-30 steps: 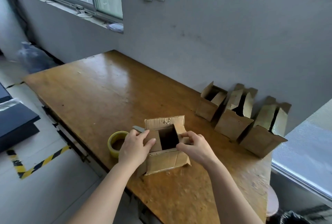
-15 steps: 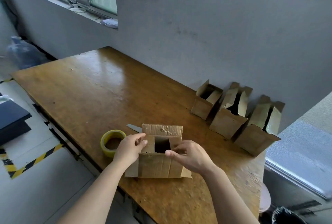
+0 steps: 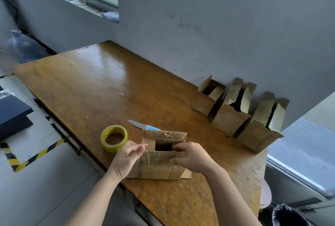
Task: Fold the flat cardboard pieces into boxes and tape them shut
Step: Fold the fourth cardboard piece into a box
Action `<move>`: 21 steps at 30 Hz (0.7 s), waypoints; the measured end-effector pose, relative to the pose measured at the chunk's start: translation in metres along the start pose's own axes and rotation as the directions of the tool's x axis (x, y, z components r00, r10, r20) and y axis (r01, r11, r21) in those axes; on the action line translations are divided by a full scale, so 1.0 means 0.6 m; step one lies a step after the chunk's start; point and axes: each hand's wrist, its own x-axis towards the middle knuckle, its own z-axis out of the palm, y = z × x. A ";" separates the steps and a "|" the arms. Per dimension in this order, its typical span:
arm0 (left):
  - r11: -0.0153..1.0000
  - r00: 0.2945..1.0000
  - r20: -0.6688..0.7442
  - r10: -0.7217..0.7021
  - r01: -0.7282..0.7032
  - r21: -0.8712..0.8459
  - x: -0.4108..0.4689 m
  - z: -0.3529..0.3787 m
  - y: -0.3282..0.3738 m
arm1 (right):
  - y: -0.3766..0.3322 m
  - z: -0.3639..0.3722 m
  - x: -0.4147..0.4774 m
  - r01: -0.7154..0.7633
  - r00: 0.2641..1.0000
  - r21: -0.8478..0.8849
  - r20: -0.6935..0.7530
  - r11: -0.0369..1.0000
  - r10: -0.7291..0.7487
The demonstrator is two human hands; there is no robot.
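The box (image 3: 159, 167) stands upright at the near edge of the table (image 3: 108, 89), its top partly open. The far flap stands up, the near flap is folded inward, and a dark gap shows between them. The right hand (image 3: 192, 156) grasps the right end of the near flap, fingers over the top and thumb against the front wall. The left hand (image 3: 126, 158) is at the box's left top corner, its curled fingers pinching the flap edge there, though blur hides the exact hold. A roll of yellow tape (image 3: 114, 138) lies flat just left of the box. A knife (image 3: 137, 125) lies just behind it, blade pointing left. Well beyond the box to the right, three open boxes (image 3: 229, 120) stand in a row against the wall (image 3: 217, 35).
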 end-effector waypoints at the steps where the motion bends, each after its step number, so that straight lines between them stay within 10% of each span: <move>1: 0.999 1.000 0.017 -0.011 0.010 0.032 -0.002 0.000 0.001 | -0.002 0.001 -0.001 0.001 1.000 0.016 -0.016 1.000 -0.001; 11: 0.975 0.994 -0.055 -0.097 0.106 0.197 -0.009 0.014 -0.001 | -0.009 0.040 -0.003 -0.025 0.929 -0.266 -0.362 0.964 -0.076; 21: 0.939 0.990 -0.110 0.084 -0.041 0.342 -0.012 0.009 0.011 | -0.016 0.061 -0.002 0.166 0.934 -0.292 -0.260 0.942 -0.245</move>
